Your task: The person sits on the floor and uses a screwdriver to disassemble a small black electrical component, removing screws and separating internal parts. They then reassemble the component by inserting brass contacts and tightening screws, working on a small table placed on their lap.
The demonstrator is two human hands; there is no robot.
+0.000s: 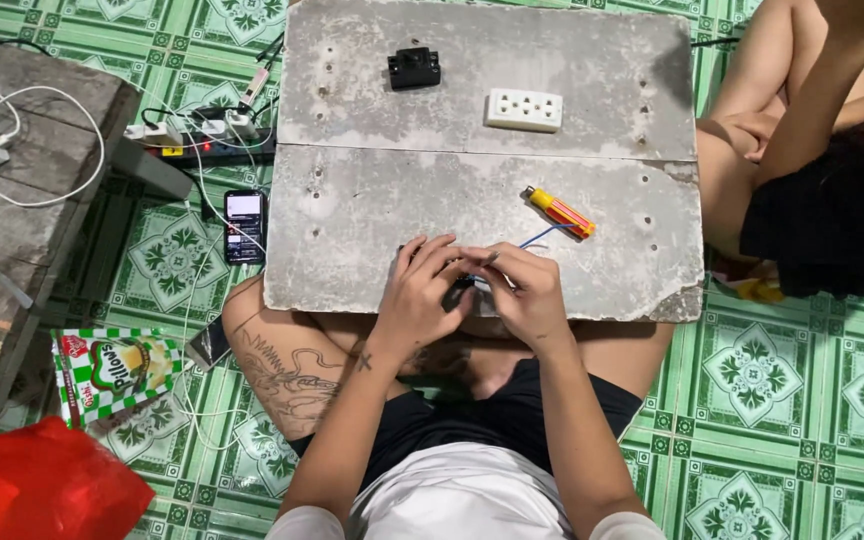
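- Two hands meet at the near edge of the board: your left hand (422, 295) has its fingers curled together around a small dark part (460, 290), and your right hand (524, 292) pinches a thin metal piece (491, 258) between thumb and forefinger, tip pointing up and away from you.
- Keep both grips close to the work, as they are now; the dark part is mostly hidden under your left fingers, so I cannot tell exactly what it is or how it sits.
- Rest your wrists on the edge of the grey board (352, 210) so the pinch stays steady; it looks like fine work that a small slip would spoil.
- Mind the blue and white wires (537, 238) running out from between your hands toward the screwdriver; leave them slack, and do not pull them tight as you turn the part.
- The yellow and red screwdriver (559, 212) lies just beyond your right hand, near enough to reach without shifting your left grip.
- Farther up the board, well apart from your hands, sit a white socket (523, 109) and a black switch block (414, 68).
- Off the board to your left lie a phone (245, 225) and a power strip (202, 140) on the green tiled floor; another person's legs (752, 130) sit close to the board's right edge, so keep your elbows in.
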